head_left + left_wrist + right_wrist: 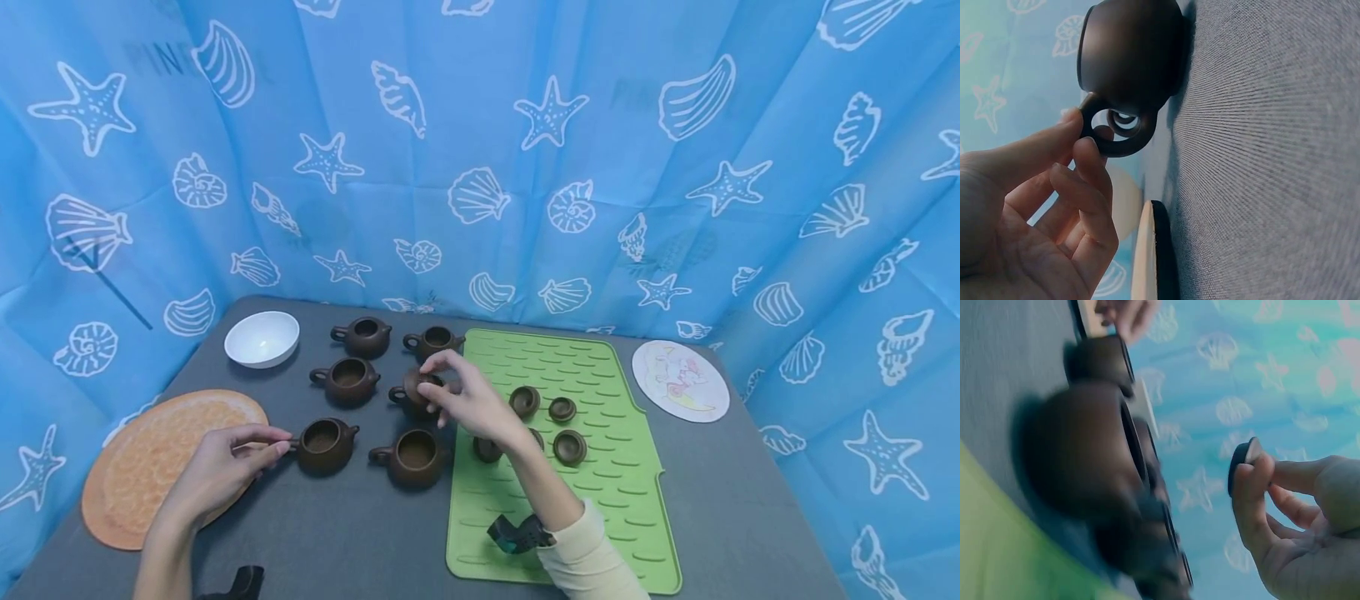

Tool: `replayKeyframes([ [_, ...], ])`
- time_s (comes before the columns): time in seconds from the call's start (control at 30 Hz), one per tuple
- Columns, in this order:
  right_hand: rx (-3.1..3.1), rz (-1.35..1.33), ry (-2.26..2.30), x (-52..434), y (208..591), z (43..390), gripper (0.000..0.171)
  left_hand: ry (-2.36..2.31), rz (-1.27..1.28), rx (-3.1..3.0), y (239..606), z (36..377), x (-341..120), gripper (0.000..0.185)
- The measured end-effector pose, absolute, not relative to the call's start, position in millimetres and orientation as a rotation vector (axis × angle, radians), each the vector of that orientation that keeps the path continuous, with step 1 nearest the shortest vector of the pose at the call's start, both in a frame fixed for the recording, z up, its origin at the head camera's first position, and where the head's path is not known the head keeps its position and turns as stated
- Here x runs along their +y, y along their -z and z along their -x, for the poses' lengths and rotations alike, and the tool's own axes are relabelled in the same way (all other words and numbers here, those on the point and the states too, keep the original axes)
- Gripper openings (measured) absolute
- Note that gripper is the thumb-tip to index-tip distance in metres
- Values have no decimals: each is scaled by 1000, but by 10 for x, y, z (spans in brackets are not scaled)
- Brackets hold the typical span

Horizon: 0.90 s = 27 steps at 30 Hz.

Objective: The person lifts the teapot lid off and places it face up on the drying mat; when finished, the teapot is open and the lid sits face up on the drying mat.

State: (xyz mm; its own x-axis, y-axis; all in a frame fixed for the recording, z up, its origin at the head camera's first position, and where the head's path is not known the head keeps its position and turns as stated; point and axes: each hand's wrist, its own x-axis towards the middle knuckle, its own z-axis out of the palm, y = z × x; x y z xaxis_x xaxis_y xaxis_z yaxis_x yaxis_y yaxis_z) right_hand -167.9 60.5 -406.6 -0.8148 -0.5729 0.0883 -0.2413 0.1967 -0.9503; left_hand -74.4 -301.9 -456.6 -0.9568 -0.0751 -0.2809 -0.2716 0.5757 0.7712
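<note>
My left hand (pixel 225 467) pinches the loop handle of a small dark brown teapot (pixel 322 448), which stands lidless on the table at the front left. In the left wrist view the thumb and fingertips close on that handle (pixel 1125 149). My right hand (pixel 476 408) is over another brown teapot (pixel 411 403) in the middle row. It pinches a small dark lid (pixel 1239 465) between thumb and fingers, held up in the right wrist view. More lidless brown teapots (pixel 416 458) stand around. Several loose lids (pixel 570 448) lie on the green mat, some partly hidden by my right forearm.
The ridged green mat (pixel 637 517) covers the table's right middle. A white bowl (pixel 262 340) stands at the back left, a round orange-brown mat (pixel 112 492) at the left edge. To the right lies a white round printed mat (pixel 681 382). A blue curtain (pixel 480 142) hangs behind.
</note>
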Motion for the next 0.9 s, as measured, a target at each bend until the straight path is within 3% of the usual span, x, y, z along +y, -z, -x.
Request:
replayKeyframes([
  [0.17,2115,703,1695,983,4066,1832,53,-1325,287,2589,4572,739,-3026,38],
  [0.33,2062,625,1734,1245,4113,1955,49,-1325,284,2593,4570,733,-3021,39],
  [0.5,2166,564,1664,1339,4155,2017,56,-1325,290,2590,4555,734,-3016,38],
  [0.9,2521,661,1091,1326,4262,2139,48,-1335,304,2576,4574,740,-3023,40],
])
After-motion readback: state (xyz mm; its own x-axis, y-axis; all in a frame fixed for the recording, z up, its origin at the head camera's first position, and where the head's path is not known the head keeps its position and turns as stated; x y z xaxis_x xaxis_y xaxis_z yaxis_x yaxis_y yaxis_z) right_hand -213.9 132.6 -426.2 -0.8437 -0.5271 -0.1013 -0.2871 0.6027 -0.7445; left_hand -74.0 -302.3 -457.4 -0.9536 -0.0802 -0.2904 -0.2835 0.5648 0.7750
